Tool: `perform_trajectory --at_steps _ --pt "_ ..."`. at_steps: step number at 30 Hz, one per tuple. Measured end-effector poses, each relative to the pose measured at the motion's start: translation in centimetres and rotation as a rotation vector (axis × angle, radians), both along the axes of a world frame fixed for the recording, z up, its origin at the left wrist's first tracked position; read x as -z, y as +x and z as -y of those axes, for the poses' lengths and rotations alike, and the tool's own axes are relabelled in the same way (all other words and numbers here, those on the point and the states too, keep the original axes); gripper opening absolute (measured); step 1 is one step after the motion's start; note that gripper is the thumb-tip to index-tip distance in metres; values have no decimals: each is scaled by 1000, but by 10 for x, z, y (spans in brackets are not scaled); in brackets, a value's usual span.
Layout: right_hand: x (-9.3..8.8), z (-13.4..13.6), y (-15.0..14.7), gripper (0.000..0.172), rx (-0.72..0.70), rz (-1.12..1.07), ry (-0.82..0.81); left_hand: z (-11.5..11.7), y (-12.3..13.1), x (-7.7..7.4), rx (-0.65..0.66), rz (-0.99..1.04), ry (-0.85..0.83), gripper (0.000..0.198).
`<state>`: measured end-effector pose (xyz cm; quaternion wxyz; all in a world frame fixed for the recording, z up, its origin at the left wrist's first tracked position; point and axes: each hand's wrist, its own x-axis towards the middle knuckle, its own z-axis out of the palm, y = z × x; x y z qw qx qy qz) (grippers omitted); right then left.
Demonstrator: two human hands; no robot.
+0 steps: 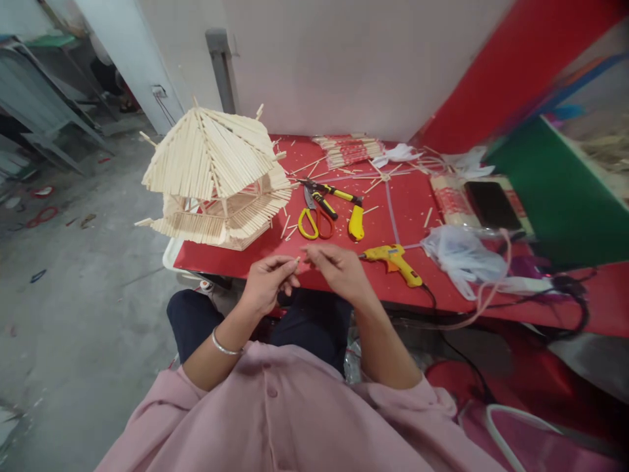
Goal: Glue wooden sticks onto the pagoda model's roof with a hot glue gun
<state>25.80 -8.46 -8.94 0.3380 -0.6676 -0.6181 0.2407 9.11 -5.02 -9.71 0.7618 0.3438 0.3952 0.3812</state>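
My left hand [269, 280] is closed in a pinch, with the small pale end of a wooden stick [297, 260] showing between thumb and forefinger. Close beside it, my right hand [339, 270] is also pinched. Its fingertips are slightly blurred, and what they hold is hidden. Both hands are above the front edge of the red table [236, 261]. Left of them stands a model pavilion [211, 157] built of thin wooden sticks, with a sloped roof. Just beyond the hands lie scissors [325, 224] with yellow and red handles, pliers [339, 193] and a yellow cutter [356, 223].
A yellow glue gun [396, 257] lies right of my hands, its cord running off the front edge. Packed sticks [348, 151] are at the back. Further right are a plastic bag [462, 255], a phone [492, 205] and a green board [560, 196]. Loose sticks and chips litter the tabletop.
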Motion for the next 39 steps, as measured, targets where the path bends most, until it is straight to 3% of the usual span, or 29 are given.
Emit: perform_trajectory --at_steps 3,9,14,19,21,25,28,31,35,37,39 --pt "5 -39 17 44 128 298 -163 -8 8 6 -74 10 29 46" --pt "18 -112 28 53 213 509 -390 -19 15 11 -145 13 53 43" --pt "16 -121 34 65 172 565 -479 -29 18 14 -150 3 46 43" --pt "7 -124 59 41 120 604 -463 -34 26 21 -138 -13 33 43" --pt "3 -134 77 48 135 636 -434 -36 30 23 -139 -3 38 45" --pt "7 -162 111 79 149 675 -496 -40 39 20 -155 32 50 49" --pt "19 -176 120 77 166 685 -545 -42 46 18 -165 25 55 46" --pt "23 -178 118 74 211 715 -464 -43 52 17 -164 14 59 43" --pt "3 -165 121 75 273 724 -293 -46 56 15 -162 50 52 43" --pt "-12 -148 126 73 300 516 -252 -47 56 13 -147 63 35 43" --pt "-25 -119 127 68 281 86 -239 -50 57 11 -134 70 14 43"
